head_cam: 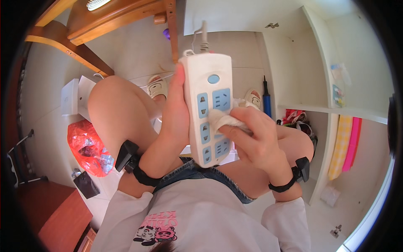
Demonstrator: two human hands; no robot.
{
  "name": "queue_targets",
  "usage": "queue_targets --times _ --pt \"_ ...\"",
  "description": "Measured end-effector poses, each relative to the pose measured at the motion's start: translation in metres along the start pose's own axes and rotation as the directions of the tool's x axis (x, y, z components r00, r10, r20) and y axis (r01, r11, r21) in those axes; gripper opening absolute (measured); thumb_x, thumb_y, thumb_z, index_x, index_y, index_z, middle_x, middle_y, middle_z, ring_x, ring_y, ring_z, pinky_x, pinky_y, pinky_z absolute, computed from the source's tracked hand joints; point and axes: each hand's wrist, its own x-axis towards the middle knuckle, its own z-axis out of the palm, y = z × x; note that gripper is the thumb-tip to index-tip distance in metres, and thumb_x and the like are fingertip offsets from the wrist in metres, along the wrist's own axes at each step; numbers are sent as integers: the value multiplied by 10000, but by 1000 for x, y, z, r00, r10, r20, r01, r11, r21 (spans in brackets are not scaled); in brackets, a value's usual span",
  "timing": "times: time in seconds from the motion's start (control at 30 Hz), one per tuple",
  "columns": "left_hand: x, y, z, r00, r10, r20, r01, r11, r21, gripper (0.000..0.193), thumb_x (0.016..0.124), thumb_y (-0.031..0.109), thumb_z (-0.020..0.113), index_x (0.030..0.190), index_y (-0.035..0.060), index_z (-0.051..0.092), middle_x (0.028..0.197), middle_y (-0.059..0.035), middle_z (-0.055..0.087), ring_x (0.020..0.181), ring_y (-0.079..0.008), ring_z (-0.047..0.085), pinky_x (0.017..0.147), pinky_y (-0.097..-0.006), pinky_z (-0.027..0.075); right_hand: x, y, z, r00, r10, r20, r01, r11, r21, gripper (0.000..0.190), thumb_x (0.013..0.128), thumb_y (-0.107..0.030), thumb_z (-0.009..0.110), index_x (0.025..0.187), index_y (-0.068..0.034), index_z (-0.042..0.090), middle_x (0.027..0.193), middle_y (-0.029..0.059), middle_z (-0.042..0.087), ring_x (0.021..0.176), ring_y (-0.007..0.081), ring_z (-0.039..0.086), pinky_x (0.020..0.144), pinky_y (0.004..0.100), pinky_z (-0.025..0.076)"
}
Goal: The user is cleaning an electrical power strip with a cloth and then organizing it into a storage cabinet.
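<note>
A white power strip [207, 67] with light blue socket panels is held up above my lap, its long side pointing away from me. My left hand [176, 110] grips it along the left edge, thumb near the upper corner; the other fingers are hidden behind it. My right hand [258, 138] pinches a white cloth [225, 121], which lies against the sockets at the middle of the strip and covers some of them. From the strip's far end comes a grey cable [204, 41] with a ribbed sleeve. All the visible sockets hold no plugs.
White shelving [315, 108] stands close on my right, with folded cloths [341, 145] in a lower compartment. A blue hand pump [267, 102] leans near its base. On the left are a red plastic bag [86, 148] and a white box [70, 97]. Wooden furniture [126, 22] stands ahead.
</note>
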Motion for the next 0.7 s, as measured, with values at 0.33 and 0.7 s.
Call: queue_targets --times 0.33,0.7 --pt "2 3 -3 970 242 29 -243 970 22 652 940 539 181 1351 71 371 1215 -168 534 1061 -257 559 853 -367 484 -1 -4 13 988 93 -124 -103 992 -72 293 595 -31 604 879 -15 676 839 92 551 614 209 552 503 301 447" --pt "-1 1 -5 964 257 68 -255 966 -43 583 972 506 234 1346 84 382 1179 -56 530 1026 -153 525 880 -305 432 -2 -5 25 984 101 -148 -100 995 13 328 608 -18 594 925 -35 674 857 129 573 641 251 584 517 307 475"
